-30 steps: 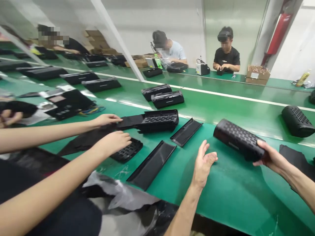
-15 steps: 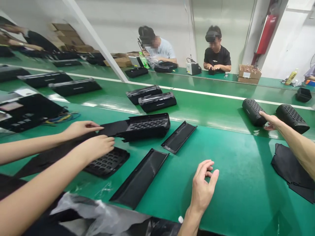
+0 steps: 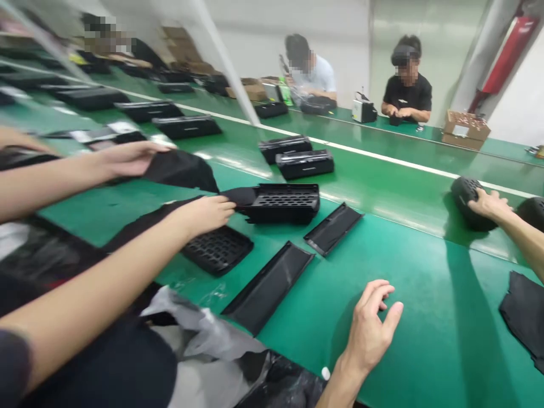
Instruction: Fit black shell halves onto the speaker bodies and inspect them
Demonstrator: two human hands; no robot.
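Note:
My left hand (image 3: 374, 326) hovers low over the green table with fingers loosely curled, thumb apart and nothing in it. To its left lie a long black panel (image 3: 270, 286) and a shorter black panel (image 3: 334, 228). At the right, my right hand (image 3: 491, 205) grips the near side of a black speaker housing (image 3: 463, 190) with a perforated top, on the green conveyor belt. Another dark housing (image 3: 533, 212) is partly cut off at the right edge. Below my right forearm lies a stack of black cloth-like sheets (image 3: 525, 314).
A co-worker at the left touches black sheet material (image 3: 182, 169) beside an open slotted housing (image 3: 284, 203). A black grille part (image 3: 221, 249) lies nearer. Finished-looking speakers (image 3: 306, 164) stand on the belt. Crumpled plastic (image 3: 199, 328) hangs at the front edge. Several people sit beyond.
The view has swung left. My right hand's fingers have spread over the speaker housing. The co-worker's left hand has lifted a black sheet away to the left.

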